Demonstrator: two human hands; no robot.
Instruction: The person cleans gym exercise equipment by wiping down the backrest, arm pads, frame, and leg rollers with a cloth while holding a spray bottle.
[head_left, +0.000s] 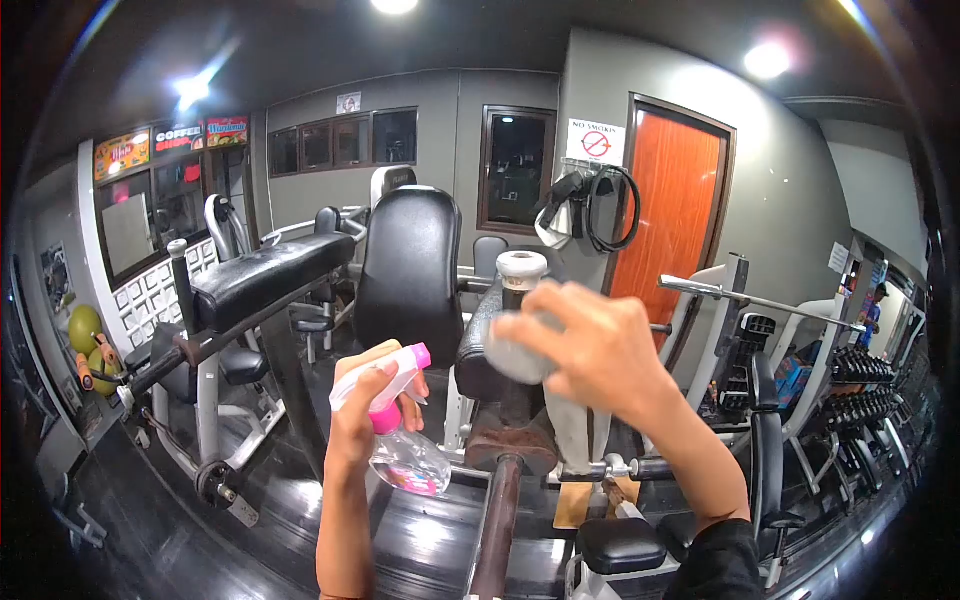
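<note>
Left hand: my left hand point(362, 400) is closed round the neck and white trigger head of a clear spray bottle point(410, 462), fingers curled, thumb along the head.
Right hand: my right hand point(592, 338) is partly closed, fingers bent over a pale grey wad point(520, 350); blurred, so I cannot tell its material.
Spray bottle: tilted in my left grip, pink collar and pink nozzle, clear liquid inside, label on the body; held in front of the machine, left of the wad.
Wad: in front of a black pad point(477, 352), below a white-capped post point(522, 268); whether it touches the pad I cannot tell.
Brown bar: a worn brown bar point(496, 530) runs toward me from beneath the pad, between my forearms.
Seat back: a tall black backrest point(410, 265) stands upright beyond my left hand.
Left side: a long black padded bench point(270, 280) sits on a metal frame.
Right side: a barbell point(760, 298) on a rack, dumbbells point(862, 365) on shelving, and a person point(875, 310) in the far background.
Wall: an orange-brown door point(672, 200), with a no-smoking sign point(596, 142) beside it.
</note>
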